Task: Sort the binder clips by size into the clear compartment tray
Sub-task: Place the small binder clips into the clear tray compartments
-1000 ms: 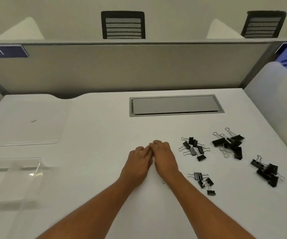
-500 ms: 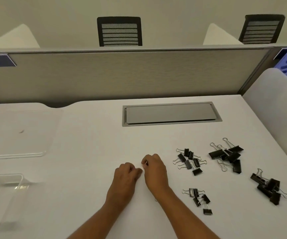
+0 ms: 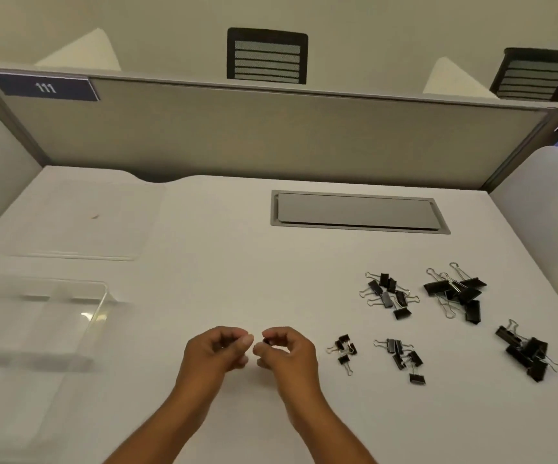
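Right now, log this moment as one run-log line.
phase: picking | right hand: pinches small binder clip | left hand: curled, contents unclear | clip piles: on desk | clear tray: no clips seen

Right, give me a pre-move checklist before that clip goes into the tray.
1. Clip held: ok, the right hand pinches a small black clip.
2. Left hand free: cannot tell, its fingers are curled.
3. Clear tray in view: ok, on the left side of the desk.
4. Tray compartments free: cannot tell, blurred.
5. Path to the tray: ok, bare desk between.
6. Piles apart: ok, five separate clusters, the smallest nearest the right hand.
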